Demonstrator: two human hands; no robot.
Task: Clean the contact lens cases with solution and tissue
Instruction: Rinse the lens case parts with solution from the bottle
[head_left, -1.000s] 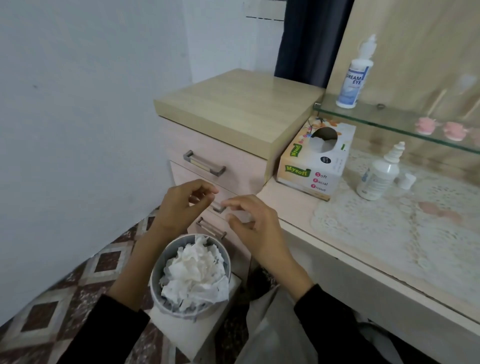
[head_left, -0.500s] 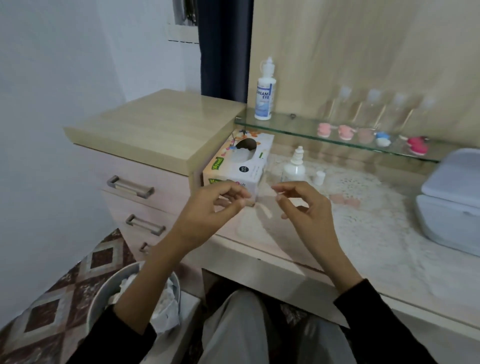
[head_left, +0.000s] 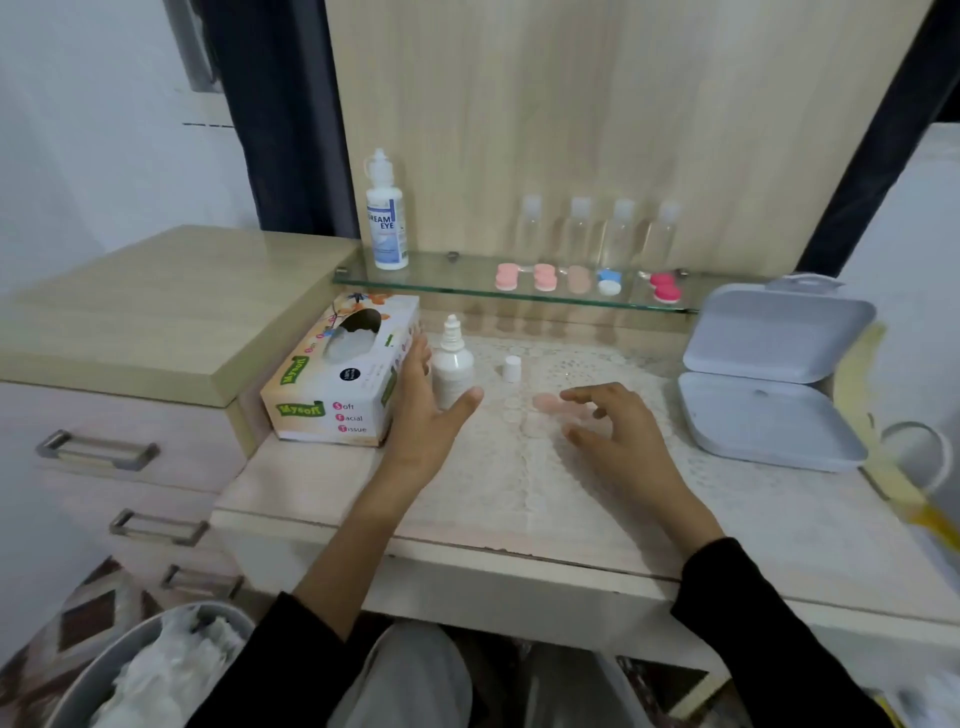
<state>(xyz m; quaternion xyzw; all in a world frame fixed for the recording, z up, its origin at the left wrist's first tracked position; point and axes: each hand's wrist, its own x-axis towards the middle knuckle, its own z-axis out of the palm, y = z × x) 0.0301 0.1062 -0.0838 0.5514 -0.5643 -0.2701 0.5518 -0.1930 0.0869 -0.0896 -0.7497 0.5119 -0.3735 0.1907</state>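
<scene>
My left hand (head_left: 422, 415) spread wide by the uncapped solution bottle (head_left: 452, 364), right hand (head_left: 613, 431) loosely open over the lace-covered desk (head_left: 519, 483), tissue box (head_left: 337, 374) left of the bottle, glass shelf (head_left: 467, 283) behind it.

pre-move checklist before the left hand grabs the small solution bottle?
1. Left hand empty, open beside small bottle: ok.
2. Bottle upright on desk: ok.
3. Cap off, standing apart to the right: ok.
4. Right hand empty, open: ok.
5. Pink case by the right fingers: blurred, open or shut: cannot tell.
6. Tissue box within reach, tissue at opening: ok.
</scene>
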